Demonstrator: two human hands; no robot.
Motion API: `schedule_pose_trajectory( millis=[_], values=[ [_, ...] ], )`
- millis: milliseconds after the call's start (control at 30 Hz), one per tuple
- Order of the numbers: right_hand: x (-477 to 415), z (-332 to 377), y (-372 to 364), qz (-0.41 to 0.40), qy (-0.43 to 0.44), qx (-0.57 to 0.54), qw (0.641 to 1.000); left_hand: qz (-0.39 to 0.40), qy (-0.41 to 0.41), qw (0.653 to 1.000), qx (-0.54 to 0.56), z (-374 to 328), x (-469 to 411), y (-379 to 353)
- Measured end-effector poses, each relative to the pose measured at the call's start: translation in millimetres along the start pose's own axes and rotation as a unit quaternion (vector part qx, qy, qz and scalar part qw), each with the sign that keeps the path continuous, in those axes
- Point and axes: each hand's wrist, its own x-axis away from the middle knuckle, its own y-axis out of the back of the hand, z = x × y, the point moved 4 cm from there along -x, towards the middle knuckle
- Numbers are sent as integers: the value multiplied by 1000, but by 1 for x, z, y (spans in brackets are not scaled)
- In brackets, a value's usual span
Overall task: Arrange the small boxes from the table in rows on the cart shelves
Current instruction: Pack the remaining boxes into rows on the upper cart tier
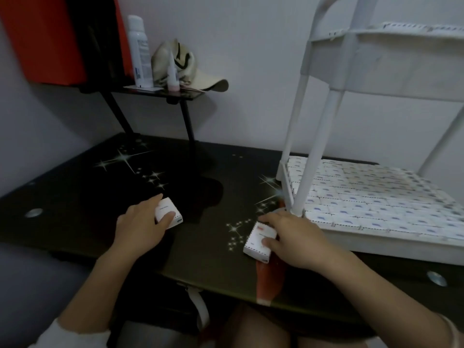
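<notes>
Two small white boxes lie on the dark glass table (75, 187). My left hand (140, 227) grips one small box (167, 209) near the table's middle, thumb on its front and fingers over its top. Further right, my right hand (298, 238) holds the other small box (258, 241), thumb on its top face, close to the cart's front left corner. The white cart (324, 114) stands on the table at the right. Its lower shelf (376, 237) is packed with rows of several small white boxes (364, 197). Whether its upper shelf (391, 31) holds anything is hidden.
A raised black shelf (160, 92) at the back left carries a spray can (139, 51), a small bottle (173, 74) and a beige cap (185, 69). A red panel (47, 38) hangs at the top left. The cart's white post (316, 136) stands just beyond my right hand.
</notes>
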Motion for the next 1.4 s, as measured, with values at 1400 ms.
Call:
schedule_pose_trajectory(
  millis=[1400],
  values=[
    [169,-250,377,-487,-91,-55,867,-71,-536,805,-246,-644,28,119]
  ],
)
